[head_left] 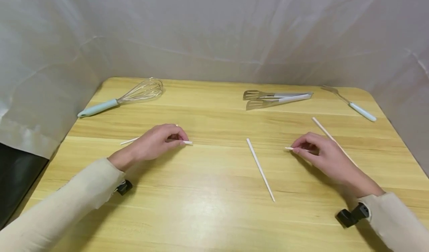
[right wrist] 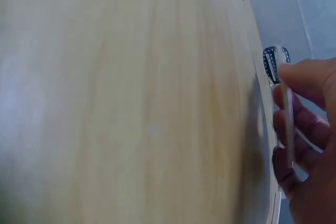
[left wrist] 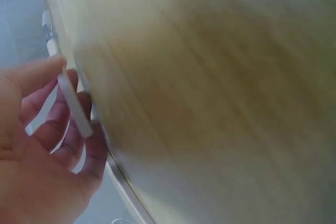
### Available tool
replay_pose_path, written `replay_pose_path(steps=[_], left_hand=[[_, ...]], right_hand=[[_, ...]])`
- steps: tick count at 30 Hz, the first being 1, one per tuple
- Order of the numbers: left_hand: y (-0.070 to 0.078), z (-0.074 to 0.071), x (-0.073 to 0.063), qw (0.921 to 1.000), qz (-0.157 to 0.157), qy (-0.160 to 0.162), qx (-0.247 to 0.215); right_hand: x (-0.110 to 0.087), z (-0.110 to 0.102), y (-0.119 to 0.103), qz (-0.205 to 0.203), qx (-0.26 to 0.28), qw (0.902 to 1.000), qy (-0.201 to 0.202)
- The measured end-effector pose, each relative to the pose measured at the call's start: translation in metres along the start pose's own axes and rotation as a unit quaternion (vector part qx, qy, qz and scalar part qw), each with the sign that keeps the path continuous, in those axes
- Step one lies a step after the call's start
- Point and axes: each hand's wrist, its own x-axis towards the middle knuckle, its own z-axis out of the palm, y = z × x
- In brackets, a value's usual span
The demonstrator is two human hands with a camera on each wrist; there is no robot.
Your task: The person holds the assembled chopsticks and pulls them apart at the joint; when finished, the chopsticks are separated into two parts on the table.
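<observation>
Apparent holding step: a white stick (left wrist: pixel 76 106) is pinched by the left hand (head_left: pixel 155 144) at the surface's (head_left: pixel 207 177) nine o'clock, another stick (right wrist: pixel 289 124) by the right hand (head_left: pixel 321 153) at three; steady pinching seems required next.

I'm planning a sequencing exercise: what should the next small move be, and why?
Perhaps the right hand should lay its white stick beside the middle stick: its fingers pinch that piece, and the middle stick lies unheld on the table nearby.
</observation>
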Motion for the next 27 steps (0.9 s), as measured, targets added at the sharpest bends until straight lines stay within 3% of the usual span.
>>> replay_pose_path(steps=[4,14,27], left_hand=[[-0.0017,-0.0006,0.0013,0.9997,0.012,-0.015,0.015],[-0.0025,-0.0007,0.0040,0.9992,0.021,-0.016,0.030],[-0.0028,0.0008,0.0049,0.9986,0.022,-0.016,0.045]], right_hand=[[-0.0013,-0.0004,0.0029,-0.014,-0.023,0.9995,-0.014],[-0.0026,0.0018,0.0060,-0.034,-0.045,0.9984,-0.010],[-0.0009,0.0014,0.0058,-0.022,-0.034,0.9990,-0.018]])
